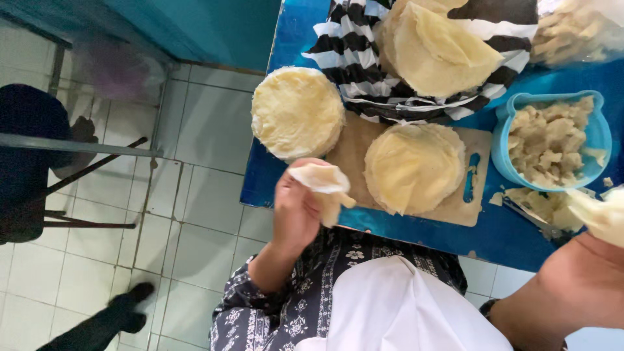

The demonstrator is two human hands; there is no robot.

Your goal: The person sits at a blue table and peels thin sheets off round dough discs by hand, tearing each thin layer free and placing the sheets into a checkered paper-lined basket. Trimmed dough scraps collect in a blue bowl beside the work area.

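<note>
One folded wrapper (323, 184) is sitting in the left hand (296, 211), whose fingers are curling around it and holding it up over the near edge of the blue table (500, 237), just in front of the wooden board (354, 153). It is looking rolled or tucked over, with a lower flap hanging down, so this piece is seeming close to finished. The right hand (585, 279) is coming in at the lower right, and a pale sheet of dough (601, 214) is showing at its top edge; whether the fingers are gripping it I cannot tell, since they are lying out of view.

Much work is appearing to remain. A thick stack of round wrappers (413, 168) is resting on the board, a second stack (297, 112) is lying just beside it on the table's left corner, and a third pile (442, 49) is sitting on a black-and-white striped cloth (354, 55) farther back. No tray of finished pieces is showing.

A light blue bowl (504, 140) is standing to the right of the board, holding chunky pale filling (549, 140) nearly to its rim. More of that filling (543, 205) is lying loose on the table just below the bowl. A clear bag (572, 29) of pale pieces is sitting at the far right corner.
</note>
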